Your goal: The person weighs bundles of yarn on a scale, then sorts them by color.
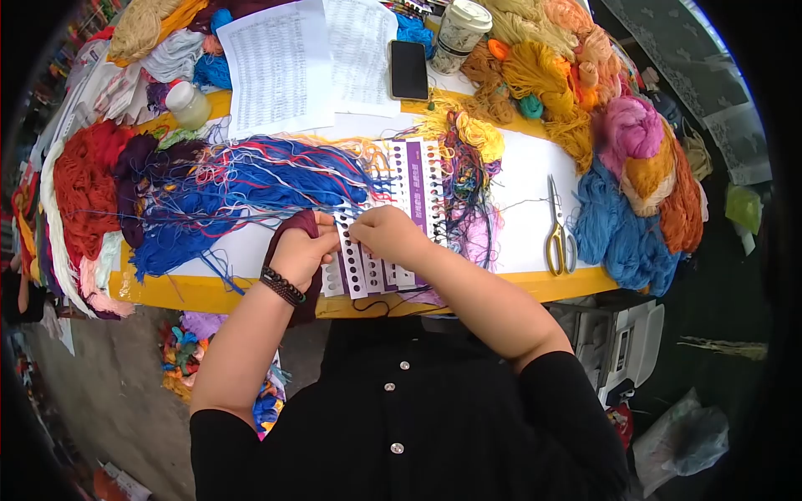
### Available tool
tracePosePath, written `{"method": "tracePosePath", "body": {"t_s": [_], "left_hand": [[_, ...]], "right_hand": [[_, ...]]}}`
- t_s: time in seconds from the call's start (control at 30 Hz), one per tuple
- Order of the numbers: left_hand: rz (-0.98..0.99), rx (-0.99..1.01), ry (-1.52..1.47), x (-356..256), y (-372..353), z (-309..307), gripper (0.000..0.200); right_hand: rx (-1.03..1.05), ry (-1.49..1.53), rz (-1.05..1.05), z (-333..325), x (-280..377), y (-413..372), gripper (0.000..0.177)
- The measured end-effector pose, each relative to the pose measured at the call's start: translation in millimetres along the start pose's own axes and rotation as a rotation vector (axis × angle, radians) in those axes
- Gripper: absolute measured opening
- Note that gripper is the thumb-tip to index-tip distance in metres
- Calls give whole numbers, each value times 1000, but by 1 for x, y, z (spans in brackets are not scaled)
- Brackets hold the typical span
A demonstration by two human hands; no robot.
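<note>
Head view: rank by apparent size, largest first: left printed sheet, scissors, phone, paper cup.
1. left printed sheet
2. scissors, second by length only; they are thin
3. phone and paper cup: they look alike, so not ranked

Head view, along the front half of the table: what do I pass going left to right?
Red yarn → blue threads → left hand, holding maroon yarn → right hand → scissors → blue skeins → orange yarn.
</note>
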State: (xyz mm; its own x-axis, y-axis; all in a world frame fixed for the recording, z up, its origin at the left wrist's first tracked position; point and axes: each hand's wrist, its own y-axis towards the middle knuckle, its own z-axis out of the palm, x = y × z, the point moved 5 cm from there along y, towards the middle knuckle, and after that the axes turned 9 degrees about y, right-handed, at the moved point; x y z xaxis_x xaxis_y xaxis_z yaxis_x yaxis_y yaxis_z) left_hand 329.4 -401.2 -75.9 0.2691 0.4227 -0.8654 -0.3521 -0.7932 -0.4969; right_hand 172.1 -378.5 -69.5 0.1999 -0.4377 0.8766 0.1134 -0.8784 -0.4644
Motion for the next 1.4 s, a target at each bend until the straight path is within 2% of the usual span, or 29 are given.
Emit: {"method": "tracePosePath", "body": {"t_s": [0.03, 0.1, 0.13, 0.23, 0.27, 0.33, 0.37, 0.43, 0.47, 0.5, 0.53, 0.57, 0.63, 0.67, 0.7, 0.77, 0.8, 0.83, 0.9, 0.93, 1.0, 1.03, 1.07, 1.1, 1.2, 1.23, 1.27, 1.33, 1.4], "left_hand": [[5, -26, -19, -4, -3, 2, 29], [26, -41, 54, 1, 2, 2, 29], [46, -58, 128, -1, 2, 2, 29], [92, -110, 267, -13, -5, -5, 29], [249, -120, 332, -14, -2, -12, 29], [151, -84, 86, -18, -9, -22, 26], [113, -15, -247, -14, -10, -19, 24], [32, 33, -454, -25, -18, -5, 22], [89, 121, -432, -19, -12, -2, 27], [100, 72, -197, -20, -12, 1, 31], [108, 22, 36, -25, -15, 6, 34], [223, 57, 120, -21, -11, 11, 42], [332, 63, 288, -14, -11, 7, 43], [420, -6, 226, -15, -8, -6, 43], [295, -19, -14, -7, -7, -20, 35], [295, -159, -122, -33, -25, -54, 21], [341, -187, -93, -43, -30, -75, 20], [492, -277, 126, -47, -34, -99, 19], [425, -151, -445, -51, -37, -165, 27], [550, -204, -624, -44, -34, -204, 35], [642, -414, -546, -62, -49, -212, 43], [534, -631, -551, -49, -43, -217, 47], [395, -606, -520, -42, -40, -202, 53], [217, -539, -563, -28, -40, -178, 48], [410, -78, 92, -32, -67, -79, 34], [163, 38, -363, -29, -79, -47, 35], [229, 172, -422, -35, -87, -30, 40], [284, 124, -339, -44, -93, -9, 44], [321, 143, -302, -48, -95, -1, 45]], "right_hand": [[-1, -3, 1, 2, -1, 1, 25], [-92, -312, -247, 5, 8, 1, 26], [-80, -241, -184, 6, 10, -1, 27], [-50, -282, -214, 3, 5, -1, 24], [-48, -282, -212, 2, 3, -3, 24], [-44, 112, -57, -1, -8, -6, 19], [-2, 115, -58, -1, -12, -2, 19], [5, 198, -53, 1, -14, -5, 18], [15, 281, -51, 3, -12, -5, 18], [15, 280, -53, 1, -12, -5, 18], [61, 517, -27, 0, -12, -6, 18], [108, 754, 3, 0, -11, -7, 18], [106, 748, 26, 0, -11, -9, 18], [74, 582, -16, 1, -13, -8, 18], [42, 418, -58, 2, -13, -9, 18], [40, 292, -20, 4, -13, -10, 19], [32, 206, -46, 4, -14, -8, 22], [25, 119, -74, 4, -14, -6, 25], [31, 102, -73, 4, -14, -4, 26], [36, 82, -71, 4, -14, -4, 27], [28, 74, -73, 5, -15, -4, 26], [17, 63, -72, 5, -15, -4, 25], [17, 62, -79, 7, -12, -7, 25], [-30, 89, -165, 11, -5, -13, 24], [-72, 105, -466, 25, 53, -52, 17], [-50, 46, -581, 29, 73, -63, 15], [10, -18, -638, 34, 81, -65, 13], [60, 220, -455, 44, 77, -68, 13], [6, 183, -484, 44, 77, -68, 11]]}}
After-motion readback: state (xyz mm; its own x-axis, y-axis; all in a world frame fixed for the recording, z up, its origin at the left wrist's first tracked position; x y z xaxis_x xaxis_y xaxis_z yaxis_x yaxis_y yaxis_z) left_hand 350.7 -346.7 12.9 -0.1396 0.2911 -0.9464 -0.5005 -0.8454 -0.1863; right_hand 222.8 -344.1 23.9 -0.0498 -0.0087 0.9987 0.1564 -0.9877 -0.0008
